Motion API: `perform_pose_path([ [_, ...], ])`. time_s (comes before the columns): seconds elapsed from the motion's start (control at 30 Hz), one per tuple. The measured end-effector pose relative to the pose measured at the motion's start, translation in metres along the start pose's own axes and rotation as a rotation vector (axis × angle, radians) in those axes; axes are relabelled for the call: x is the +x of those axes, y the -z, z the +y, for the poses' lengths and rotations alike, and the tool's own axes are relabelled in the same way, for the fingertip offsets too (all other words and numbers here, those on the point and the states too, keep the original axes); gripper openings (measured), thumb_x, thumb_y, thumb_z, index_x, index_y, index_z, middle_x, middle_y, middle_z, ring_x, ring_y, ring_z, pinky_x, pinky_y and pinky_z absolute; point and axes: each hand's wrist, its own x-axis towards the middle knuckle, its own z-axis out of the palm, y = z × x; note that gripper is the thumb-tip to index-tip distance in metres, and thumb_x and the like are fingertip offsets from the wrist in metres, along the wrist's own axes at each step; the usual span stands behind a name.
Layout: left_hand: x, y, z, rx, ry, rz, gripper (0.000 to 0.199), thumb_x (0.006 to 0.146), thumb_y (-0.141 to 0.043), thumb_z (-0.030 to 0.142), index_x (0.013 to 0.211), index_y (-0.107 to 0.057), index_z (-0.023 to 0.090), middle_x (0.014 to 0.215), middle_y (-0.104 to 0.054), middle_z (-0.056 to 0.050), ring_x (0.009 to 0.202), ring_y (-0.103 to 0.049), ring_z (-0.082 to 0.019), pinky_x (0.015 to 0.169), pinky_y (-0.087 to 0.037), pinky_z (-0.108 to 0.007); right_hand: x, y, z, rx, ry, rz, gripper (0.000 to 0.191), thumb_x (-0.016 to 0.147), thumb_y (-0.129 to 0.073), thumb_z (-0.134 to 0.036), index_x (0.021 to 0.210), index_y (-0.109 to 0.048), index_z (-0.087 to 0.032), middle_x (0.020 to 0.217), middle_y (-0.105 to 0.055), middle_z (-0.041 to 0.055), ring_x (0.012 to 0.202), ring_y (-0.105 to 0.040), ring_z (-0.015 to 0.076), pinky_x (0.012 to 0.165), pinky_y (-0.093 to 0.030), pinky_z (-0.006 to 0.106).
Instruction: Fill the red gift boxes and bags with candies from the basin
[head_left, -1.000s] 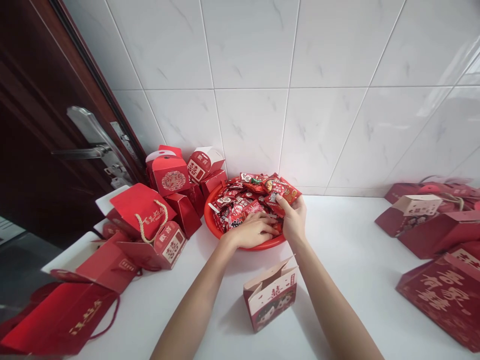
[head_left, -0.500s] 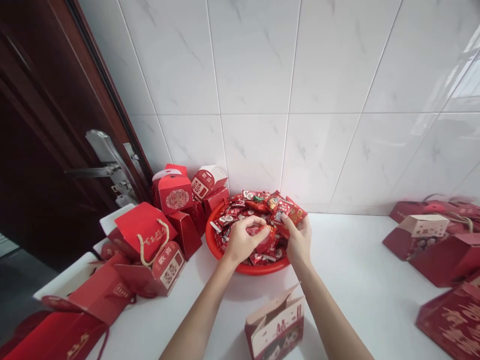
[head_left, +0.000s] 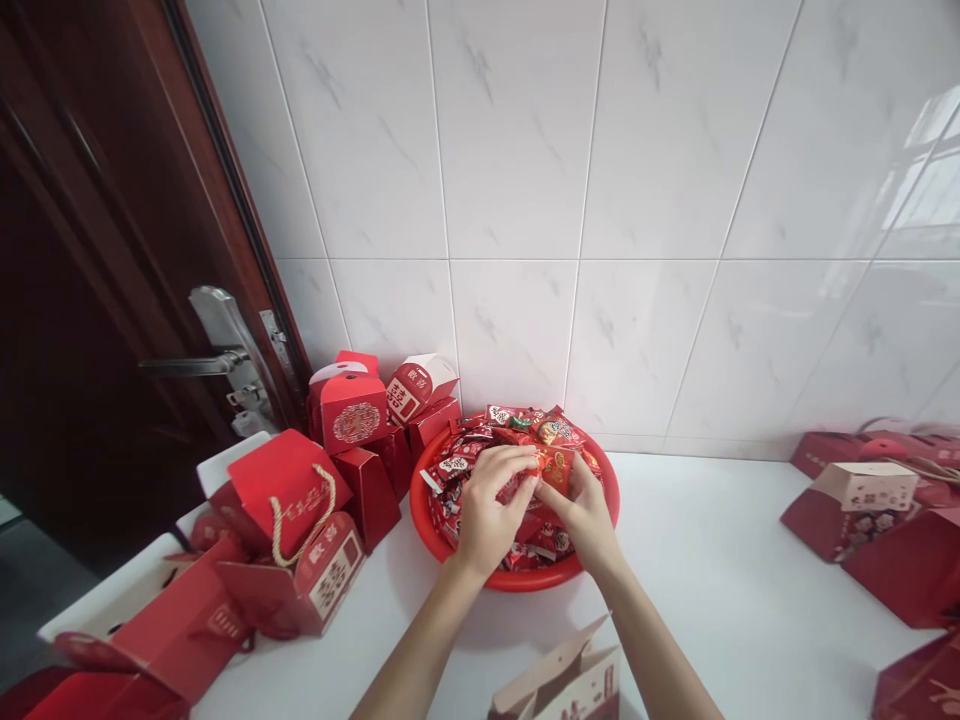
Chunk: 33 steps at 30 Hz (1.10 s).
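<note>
My left hand point(head_left: 491, 510) is over the red basin point(head_left: 439, 540), its thumb and fingers pinched on the edge of something small and red, which looks like a wrapped candy. Beside it, my right hand point(head_left: 589, 515) grips a red candy packet point(head_left: 556, 466) with gold print between thumb and fingers. The two hands' fingertips meet or nearly meet. Beneath them, many red-wrapped candies point(head_left: 457, 464) fill the basin. Between my forearms stands a cream and red gift box point(head_left: 559, 680) with its top flaps open, cut off by the lower edge.
Red gift boxes point(head_left: 300, 570) are heaped on the left, one with a rope handle point(head_left: 279, 525). More boxes point(head_left: 832, 515) stand at the right on the white tabletop point(head_left: 705, 560). Behind are a tiled wall point(head_left: 517, 330) and a dark door with a metal handle point(head_left: 195, 366).
My right hand has moved left with its candy packet, up to my left hand, whose fingers have closed. The view has tilted up slightly, so the scene sits lower.
</note>
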Motion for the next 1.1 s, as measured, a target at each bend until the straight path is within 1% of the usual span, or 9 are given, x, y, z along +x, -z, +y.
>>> perform_pose_path([
  [0.2, -0.0011, -0.0012, -0.0005, -0.061, 0.101, -0.065, 0.015, 0.092, -0.063, 0.014, 0.102, -0.071, 0.022, 0.111, -0.077, -0.006, 0.104, -0.072, -0.020, 0.095, -0.057, -0.037, 0.0008, 0.0015, -0.0002, 0.097, -0.028, -0.036, 0.043, 0.077, -0.082, -0.040, 0.113, -0.064, -0.024, 0.116, -0.074, 0.0060, 0.112, -0.068, 0.0291, 0.097, -0.054, 0.043],
  [0.3, -0.0005, -0.0012, 0.0001, -0.087, 0.128, -0.080, 0.015, 0.092, -0.062, 0.015, 0.102, -0.071, 0.021, 0.114, -0.077, -0.007, 0.107, -0.072, -0.021, 0.097, -0.057, -0.038, 0.0014, 0.0026, -0.0001, 0.144, -0.056, -0.054, 0.047, 0.076, -0.083, -0.039, 0.116, -0.063, -0.025, 0.120, -0.073, 0.0060, 0.115, -0.067, 0.0295, 0.100, -0.054, 0.045],
  [0.5, -0.0008, -0.0012, 0.0000, -0.100, 0.146, -0.119, 0.020, 0.091, -0.058, 0.013, 0.103, -0.073, 0.020, 0.117, -0.076, -0.009, 0.111, -0.072, -0.023, 0.100, -0.057, -0.041, 0.0027, 0.0015, -0.0042, 0.229, -0.092, -0.007, 0.048, 0.072, -0.085, -0.041, 0.112, -0.065, -0.024, 0.118, -0.074, 0.0061, 0.117, -0.067, 0.0306, 0.106, -0.051, 0.048],
  [0.63, -0.0007, -0.0010, -0.0011, -0.092, 0.128, -0.148, 0.024, 0.092, -0.057, 0.014, 0.108, -0.074, 0.021, 0.121, -0.075, -0.009, 0.114, -0.070, -0.023, 0.102, -0.056, -0.043, 0.0027, 0.0009, -0.0067, 0.236, -0.092, 0.030, 0.047, 0.071, -0.085, -0.042, 0.111, -0.068, -0.024, 0.123, -0.073, 0.0061, 0.123, -0.063, 0.0315, 0.107, -0.050, 0.048],
  [0.77, -0.0002, -0.0015, -0.0022, -0.099, 0.086, -0.185, 0.029, 0.094, -0.056, 0.014, 0.114, -0.074, 0.023, 0.125, -0.073, -0.009, 0.118, -0.068, -0.023, 0.103, -0.056, -0.045, 0.0030, 0.0012, -0.0077, 0.210, -0.064, 0.047, 0.039, 0.074, -0.083, -0.044, 0.106, -0.070, -0.025, 0.118, -0.074, 0.0047, 0.119, -0.065, 0.0294, 0.102, -0.053, 0.045],
  [0.9, 0.0000, -0.0020, -0.0025, -0.117, 0.056, -0.239, 0.032, 0.096, -0.054, 0.013, 0.119, -0.073, 0.025, 0.128, -0.072, -0.009, 0.122, -0.065, -0.024, 0.105, -0.054, -0.049, 0.0038, 0.0020, -0.0053, 0.199, -0.031, 0.033, 0.038, 0.078, -0.080, -0.048, 0.106, -0.069, -0.024, 0.121, -0.074, 0.0056, 0.120, -0.065, 0.0274, 0.105, -0.051, 0.043],
  [1.1, -0.0012, -0.0020, -0.0020, -0.129, 0.073, -0.247, 0.034, 0.097, -0.052, 0.012, 0.121, -0.070, 0.025, 0.130, -0.070, -0.008, 0.124, -0.063, -0.022, 0.107, -0.052, -0.044, 0.0049, 0.0034, -0.0006, 0.235, -0.021, 0.016, 0.038, 0.078, -0.081, -0.046, 0.106, -0.069, -0.023, 0.119, -0.074, 0.0062, 0.120, -0.065, 0.0280, 0.107, -0.049, 0.047],
])
